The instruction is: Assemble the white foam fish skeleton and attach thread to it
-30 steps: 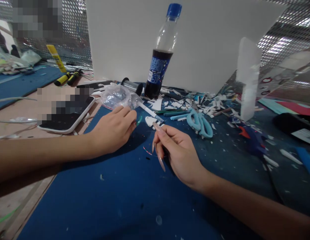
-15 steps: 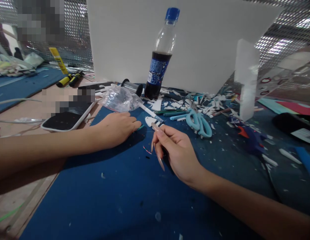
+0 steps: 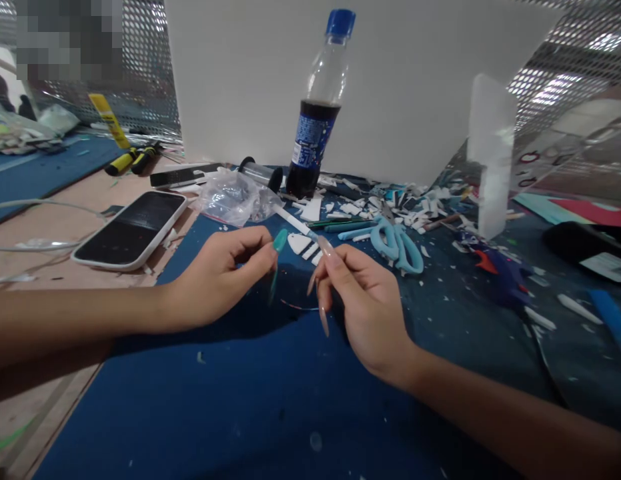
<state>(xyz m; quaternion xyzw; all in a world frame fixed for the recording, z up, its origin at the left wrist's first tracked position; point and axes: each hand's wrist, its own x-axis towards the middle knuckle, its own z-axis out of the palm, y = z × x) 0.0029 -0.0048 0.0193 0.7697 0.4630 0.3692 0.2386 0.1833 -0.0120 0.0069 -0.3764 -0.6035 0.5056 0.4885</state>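
Note:
My left hand (image 3: 223,280) hovers just above the blue cutting mat (image 3: 250,400), thumb and fingers pinched on a thin green strip (image 3: 273,285) that hangs down from the fingertips. My right hand (image 3: 363,303) is close beside it, its long-nailed fingers pressed together in a pinch. A fine thread-like line (image 3: 291,307) runs on the mat towards that hand; what the hand holds is too small to name. A small white cut shape (image 3: 299,243) lies just beyond both hands.
A cola bottle (image 3: 315,127) stands before a white board (image 3: 415,80). Light-blue scissors (image 3: 397,243), white scraps (image 3: 385,203) and a glue gun (image 3: 495,267) lie right. A plastic bag (image 3: 233,197), a phone (image 3: 133,230) and yellow-handled tools (image 3: 125,160) lie left.
My left hand has risen off the mat and curled into a pinch, lifting the green strip. The right hand has shifted slightly right and stayed pinched.

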